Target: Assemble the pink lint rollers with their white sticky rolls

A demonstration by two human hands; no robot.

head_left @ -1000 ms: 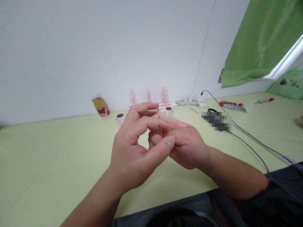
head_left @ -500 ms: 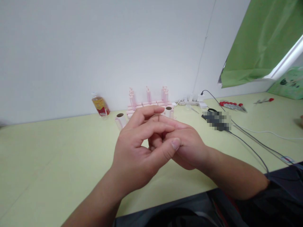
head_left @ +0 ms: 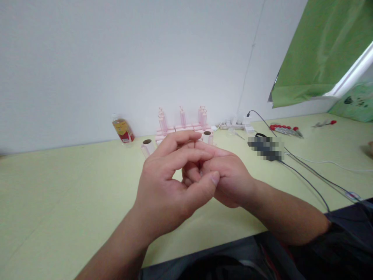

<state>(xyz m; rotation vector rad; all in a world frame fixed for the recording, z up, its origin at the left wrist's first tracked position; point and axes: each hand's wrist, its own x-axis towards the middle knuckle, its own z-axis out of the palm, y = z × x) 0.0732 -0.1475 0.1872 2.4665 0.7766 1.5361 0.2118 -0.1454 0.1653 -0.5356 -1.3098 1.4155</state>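
Your left hand (head_left: pixel 164 190) lies across your right hand (head_left: pixel 233 175), both raised over the table (head_left: pixel 72 202). Left: loosely curved, thumb against the right palm, index and middle fingers arched over the right fingers. Right: some fingers bent, partly hidden. Cannot tell whether either grip closes on anything small. Nearest items, on the far side of your hands: left roll (head_left: pixel 149 147) and right roll (head_left: pixel 206 137), each on end, both partly covered. Farther, by the wall: stacked pink boxes (head_left: pixel 184 128), pink tubes (head_left: pixel 183 118) upright on top; bottle (head_left: pixel 124 131) to the left.
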